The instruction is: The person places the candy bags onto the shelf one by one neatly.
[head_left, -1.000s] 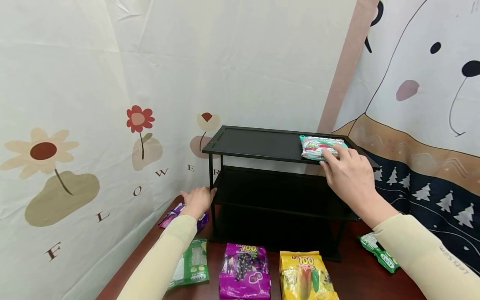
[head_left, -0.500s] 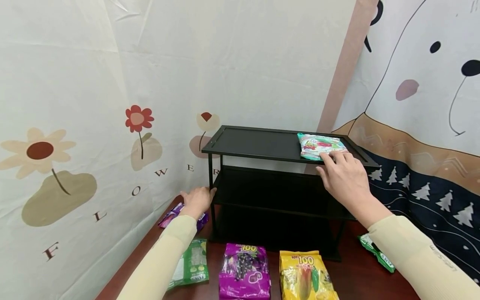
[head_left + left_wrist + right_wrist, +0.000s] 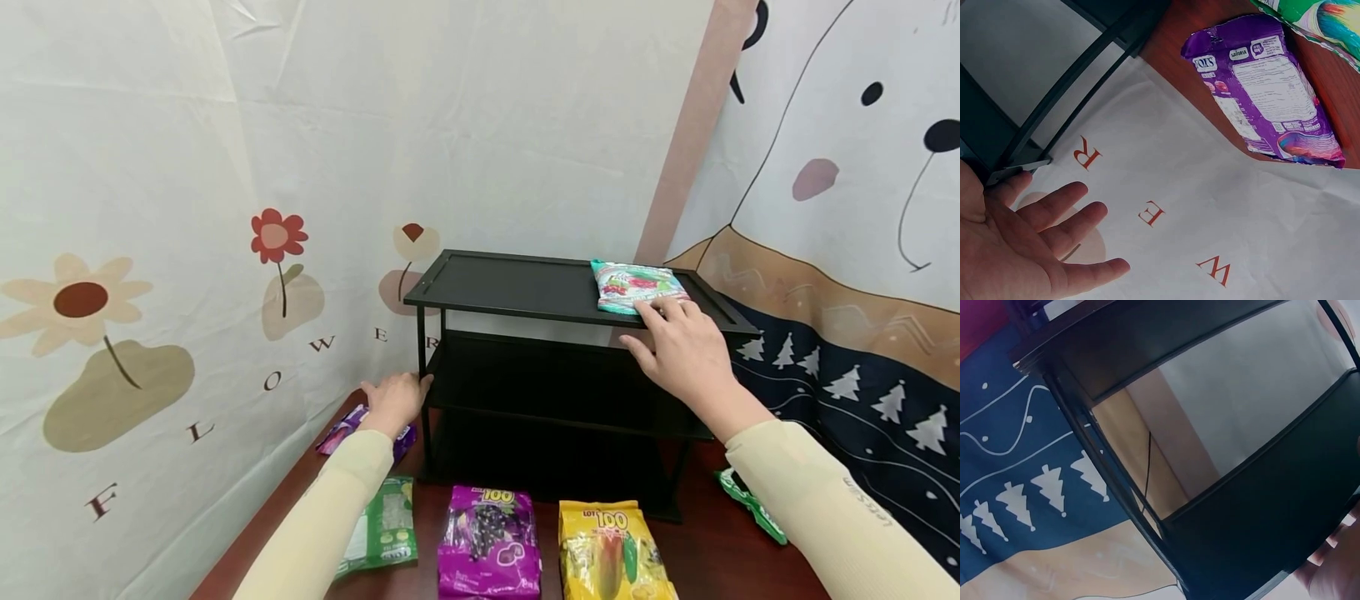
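Observation:
A teal candy bag (image 3: 636, 285) with red fruit on it lies flat on the right part of the black three-tier shelf (image 3: 517, 283)'s top. My right hand (image 3: 686, 346) touches its near edge with the fingertips, the thumb held apart below the top tier's front edge. In the right wrist view, that hand (image 3: 1335, 565) shows only partly, along the shelf's edge; the bag is hidden there. My left hand (image 3: 393, 402) rests by the shelf's left front post. The left wrist view shows its fingers (image 3: 1072, 231) spread and nearly straight, one fingertip behind the shelf corner.
A purple candy bag (image 3: 1272, 94) lies on the brown table left of the shelf. In front are a green bag (image 3: 386, 521), a purple grape bag (image 3: 491, 542) and a yellow bag (image 3: 611, 550). Another green bag (image 3: 750, 504) lies at right. Printed cloth (image 3: 525, 125) hangs behind.
The teal bag has slid slightly left and back on the top tier. My right hand has moved a little left with it, its thumb now further from the bag. The left hand has not moved.

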Demonstrator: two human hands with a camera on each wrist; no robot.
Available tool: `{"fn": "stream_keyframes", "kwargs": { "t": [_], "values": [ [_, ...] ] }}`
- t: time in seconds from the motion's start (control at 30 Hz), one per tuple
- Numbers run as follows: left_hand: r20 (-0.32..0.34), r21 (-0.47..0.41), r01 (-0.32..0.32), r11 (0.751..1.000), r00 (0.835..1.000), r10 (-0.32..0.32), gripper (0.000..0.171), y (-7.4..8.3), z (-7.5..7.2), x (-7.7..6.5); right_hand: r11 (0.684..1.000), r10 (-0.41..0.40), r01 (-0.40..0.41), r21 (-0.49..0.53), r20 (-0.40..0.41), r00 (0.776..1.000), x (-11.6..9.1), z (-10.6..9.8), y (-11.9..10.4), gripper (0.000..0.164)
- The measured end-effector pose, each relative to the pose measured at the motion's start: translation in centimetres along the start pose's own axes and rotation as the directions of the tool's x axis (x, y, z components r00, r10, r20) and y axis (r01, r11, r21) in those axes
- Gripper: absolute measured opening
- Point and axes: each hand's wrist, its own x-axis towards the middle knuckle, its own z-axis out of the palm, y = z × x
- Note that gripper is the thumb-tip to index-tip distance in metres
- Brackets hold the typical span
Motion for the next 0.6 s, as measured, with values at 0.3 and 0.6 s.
{"fn": "stream_keyframes", "kwargs": {
  "t": [0.3,0.6],
  "values": [
    [0.000,-0.004,-0.007,1.000,1.000,0.007,0.047,0.04,-0.23,0.01,0.999,0.027,-0.029,0.040,0.050,0.998,0.13,0.00,0.15,0.064],
    [-0.003,-0.003,-0.003,1.000,1.000,0.003,0.047,-0.06,-0.07,-0.06,0.998,0.023,-0.025,0.054,0.043,0.999,-0.18,0.42,0.13,0.063]
  ]
}}
